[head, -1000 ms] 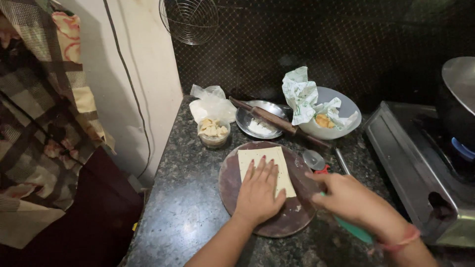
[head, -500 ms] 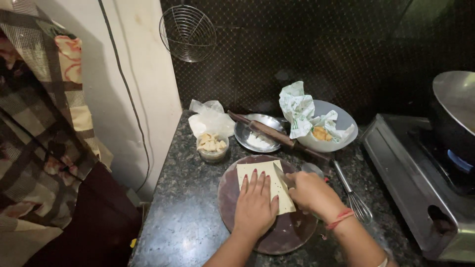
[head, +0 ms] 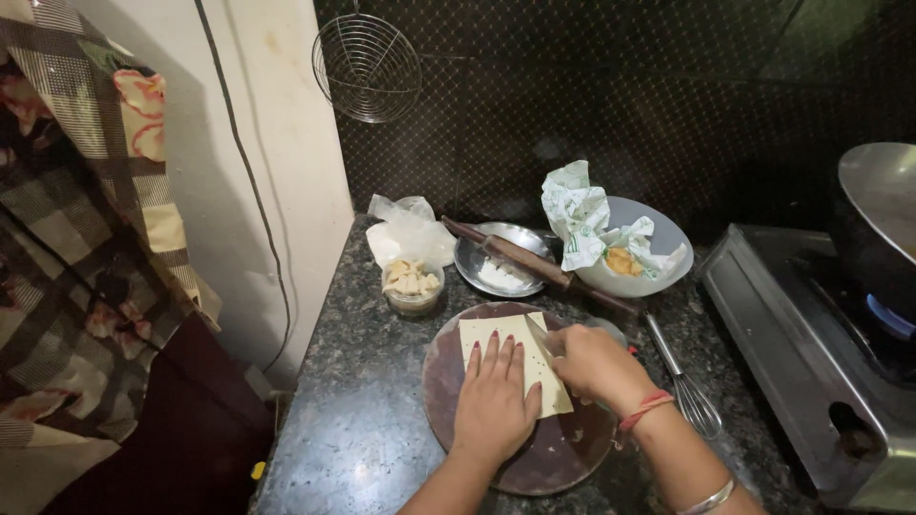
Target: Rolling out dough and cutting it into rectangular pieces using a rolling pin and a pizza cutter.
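A: Working left to right from the round board [head: 448,381], what do you have?

B: Far to its left, a patterned cloth [head: 86,238] hangs beside the table [head: 353,420]. Just behind the board sit a small glass bowl of pale pieces [head: 412,284] and a steel plate [head: 503,259] with a rolling pin [head: 544,268] lying across it. On the board itself lies the dough sheet [head: 501,341], a pale rectangle. My left hand [head: 494,405] is spread flat on its near half, fingers open, pressing and not pinching anything.

A: And the other hand?

B: My right hand [head: 593,364] is at the board's right edge, its grip closed around a knife [head: 537,336] whose blade rests on the sheet. Right of the board a wire whisk [head: 679,377] lies on the table; a grey bowl with crumpled paper [head: 620,243] stands behind it, and the stove [head: 811,362] is furthest right.

A: How will that sheet handle?

B: I judge it light, thin and soft, limp enough to stretch or tear if lifted by one corner. It looks slightly tacky, so it may cling to the board. I'd hold it down with a flat palm, as now, and lift only by sliding fingers under an edge, supporting it broadly.
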